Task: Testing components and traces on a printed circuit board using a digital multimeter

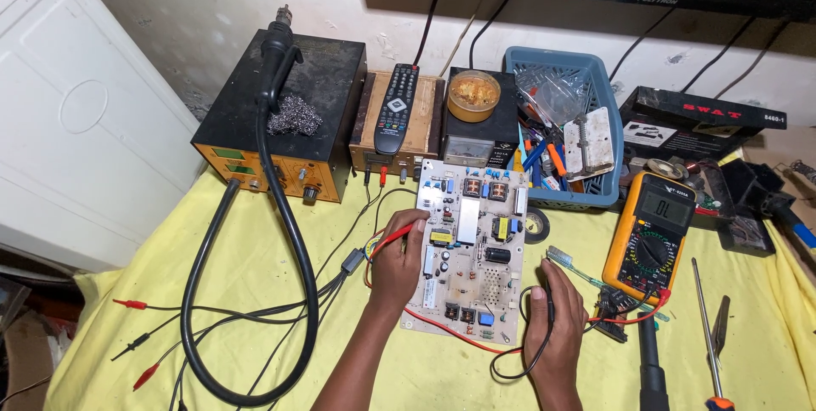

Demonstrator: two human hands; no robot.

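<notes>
Gripping a red probe [393, 241] between curled fingers, left hand [397, 265] resting against the left edge of a white circuit board [470, 245], tip touching near the board's middle. Right hand [554, 317] closed around a black probe [549, 292] just beside the board's lower right corner, black lead looping beneath. Board lying flat on the yellow-covered table [255, 266], between both hands. Behind it, blue basket [595, 71] crammed with pens, tools and a clear bag. Round tub [473, 95] of amber paste beside the basket. Orange multimeter [651, 232] right of the right hand.
</notes>
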